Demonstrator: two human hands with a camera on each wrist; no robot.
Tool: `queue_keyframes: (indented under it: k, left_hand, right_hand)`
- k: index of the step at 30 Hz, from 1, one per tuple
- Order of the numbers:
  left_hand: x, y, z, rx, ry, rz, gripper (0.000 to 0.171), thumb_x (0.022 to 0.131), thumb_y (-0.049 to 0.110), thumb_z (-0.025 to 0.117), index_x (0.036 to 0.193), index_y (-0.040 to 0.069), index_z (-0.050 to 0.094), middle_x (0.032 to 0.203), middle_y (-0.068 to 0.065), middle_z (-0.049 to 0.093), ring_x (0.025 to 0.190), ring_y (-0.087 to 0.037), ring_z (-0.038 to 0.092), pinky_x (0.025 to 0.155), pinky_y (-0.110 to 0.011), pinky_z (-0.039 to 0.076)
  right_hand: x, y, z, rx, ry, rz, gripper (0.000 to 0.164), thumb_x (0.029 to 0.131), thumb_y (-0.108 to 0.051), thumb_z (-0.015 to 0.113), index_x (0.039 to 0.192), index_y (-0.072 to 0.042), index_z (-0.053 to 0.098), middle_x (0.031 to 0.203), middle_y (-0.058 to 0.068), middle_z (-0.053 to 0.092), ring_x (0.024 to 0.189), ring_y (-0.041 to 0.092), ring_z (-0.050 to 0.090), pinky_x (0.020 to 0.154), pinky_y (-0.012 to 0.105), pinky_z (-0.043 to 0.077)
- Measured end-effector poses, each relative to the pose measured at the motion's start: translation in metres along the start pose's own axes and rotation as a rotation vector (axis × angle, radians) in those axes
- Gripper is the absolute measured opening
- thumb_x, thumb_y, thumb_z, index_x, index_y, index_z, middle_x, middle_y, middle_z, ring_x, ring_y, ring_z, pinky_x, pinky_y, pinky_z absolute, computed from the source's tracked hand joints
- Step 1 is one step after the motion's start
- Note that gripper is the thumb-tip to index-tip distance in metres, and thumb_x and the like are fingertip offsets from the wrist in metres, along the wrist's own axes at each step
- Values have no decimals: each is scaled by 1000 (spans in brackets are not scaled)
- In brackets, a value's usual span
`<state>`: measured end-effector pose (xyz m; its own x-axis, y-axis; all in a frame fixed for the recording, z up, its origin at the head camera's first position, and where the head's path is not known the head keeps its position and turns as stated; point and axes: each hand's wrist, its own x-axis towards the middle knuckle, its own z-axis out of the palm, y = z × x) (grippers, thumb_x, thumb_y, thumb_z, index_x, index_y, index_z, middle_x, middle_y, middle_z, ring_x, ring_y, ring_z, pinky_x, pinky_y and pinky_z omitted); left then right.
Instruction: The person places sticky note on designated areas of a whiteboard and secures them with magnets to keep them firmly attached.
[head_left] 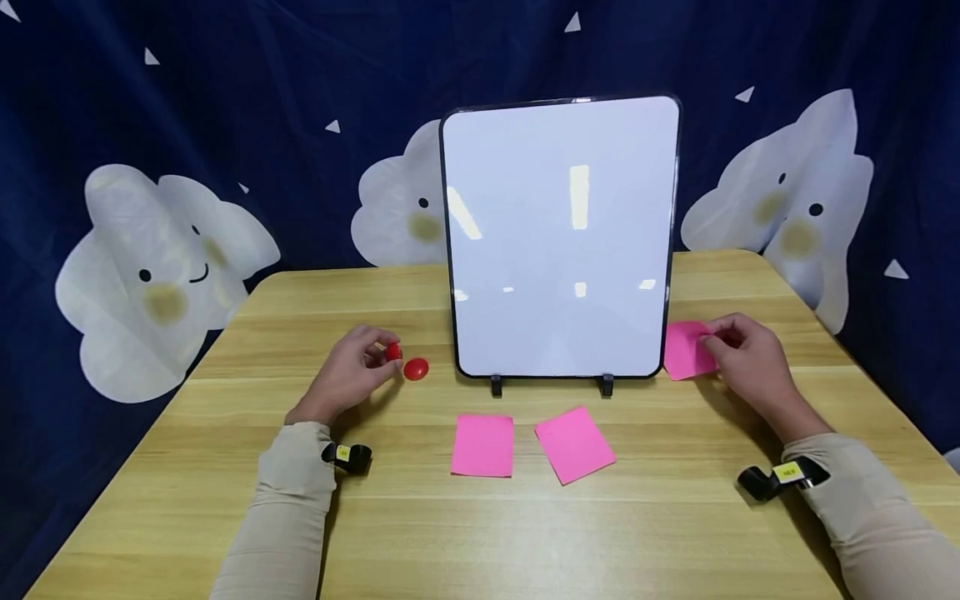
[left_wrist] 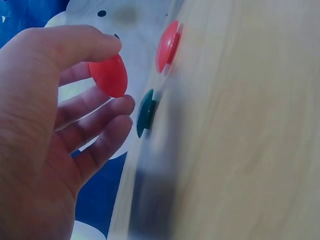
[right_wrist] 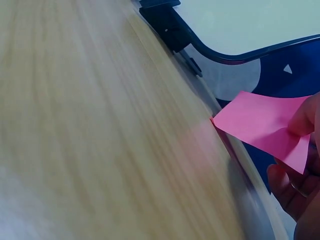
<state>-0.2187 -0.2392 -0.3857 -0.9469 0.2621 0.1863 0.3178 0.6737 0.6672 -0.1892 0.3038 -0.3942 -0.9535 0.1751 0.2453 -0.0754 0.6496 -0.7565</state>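
left hand (head_left: 351, 371): mine, grasping; the fingers pinch a red disc (left_wrist: 110, 77), my thumb against its upper part, the lower fingers loosely bent beneath it.
red disc: held just above the counter (head_left: 420, 533), well to the left of the board, apart from the wood.
beside it: a second red disc (head_left: 416, 368) on the counter, near my fingertips; by it stands a green disc (left_wrist: 146, 114), plain to me only from the left wrist.
right hand (head_left: 750, 358): also grasping; i pinch one edge of a pink note (head_left: 686, 350) between thumb and fingers.
pink note: just right of the board's lower corner in my head view, tilted, its far edge away from my grip; i cannot tell whether its lowest corner touches the wood.
white board (head_left: 562, 242): upright behind the rest, black rim (head_left: 672, 208), two black feet (head_left: 497, 385) on the counter, light glaring off its face.
flat notes: a left pink square (head_left: 482, 446) lying nearly straight and a right pink square (head_left: 575, 445) turned askew, side by side in front of the board, apart.
sleeves (head_left: 277, 508): beige, a small black camera (head_left: 348, 457) at each wrist.
backdrop (head_left: 300, 50): dark blue cloth with smiling clouds.
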Motion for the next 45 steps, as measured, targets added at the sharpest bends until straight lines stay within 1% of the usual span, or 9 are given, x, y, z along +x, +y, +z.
queue_keyframes:
  k: [4, 7, 10, 16, 21, 28, 34, 38, 45]
  left_hand:
    - [0, 0, 0, 23, 0, 11, 35, 89, 12, 75, 121, 0, 64, 109, -7, 61, 89, -23, 63, 83, -41, 54]
    - [0, -1, 0, 33, 6, 17, 37, 90, 13, 74, 122, -1, 64, 108, -8, 62, 89, -24, 62, 83, -42, 54]
    - [-1, -2, -1, 45, 7, 12, 38, 91, 15, 73, 124, -1, 64, 109, -9, 63, 90, -24, 63, 84, -42, 53]
    - [-2, -2, -3, 48, 3, -33, 40, 95, 21, 70, 130, 3, 63, 115, -8, 64, 96, -25, 63, 86, -43, 53]
    - [-2, -2, -4, 47, -1, -34, 41, 96, 22, 69, 131, 2, 63, 117, -9, 64, 98, -26, 63, 87, -44, 53]
    - [-1, -1, 0, 38, 16, -33, 40, 95, 21, 69, 130, 2, 63, 116, -9, 64, 97, -25, 64, 86, -43, 53]
    - [0, 1, 7, 21, 14, -41, 40, 95, 22, 69, 129, 3, 64, 115, -9, 65, 97, -25, 64, 86, -44, 53]
    - [1, 2, 9, 29, 21, -40, 39, 95, 23, 69, 129, 3, 65, 115, -8, 65, 97, -25, 64, 86, -44, 53]
    - [4, 3, 11, 25, 12, -24, 39, 95, 23, 69, 129, 4, 65, 117, -8, 65, 96, -24, 64, 86, -42, 53]
  right_hand:
    - [1, -1, 1, 20, 26, 12, 25, 101, -18, 57, 111, 5, 61, 107, 18, 59, 89, 20, 50, 64, 11, 44]
    - [3, -3, 2, 37, 68, 32, 25, 100, -19, 57, 109, 4, 62, 105, 14, 59, 87, 16, 50, 64, 12, 44]
    - [6, -4, 4, 55, 120, 47, 24, 99, -19, 58, 107, 4, 63, 100, 7, 59, 86, 13, 50, 65, 11, 42]
    - [13, -8, 8, 132, 192, 74, 19, 97, -18, 60, 102, 1, 64, 87, -7, 57, 81, 9, 50, 63, 12, 42]
    - [19, -14, 8, 198, 235, 101, 9, 97, -17, 61, 93, -9, 64, 85, -7, 56, 78, 10, 49, 61, 13, 42]
    - [24, -19, 6, 249, 275, 126, 18, 95, -13, 60, 104, 2, 64, 83, -8, 56, 79, 8, 50, 63, 12, 44]
    - [30, -22, 2, 304, 306, 162, 6, 95, -12, 61, 95, -11, 66, 80, -4, 53, 76, 9, 48, 61, 13, 42]
    - [37, -28, 2, 352, 346, 154, 11, 95, -11, 60, 86, -17, 64, 77, -4, 51, 73, 10, 47, 59, 16, 41]
    - [42, -32, 3, 356, 379, 159, 10, 96, -14, 59, 87, -15, 61, 76, -6, 52, 71, 8, 47, 58, 14, 41]
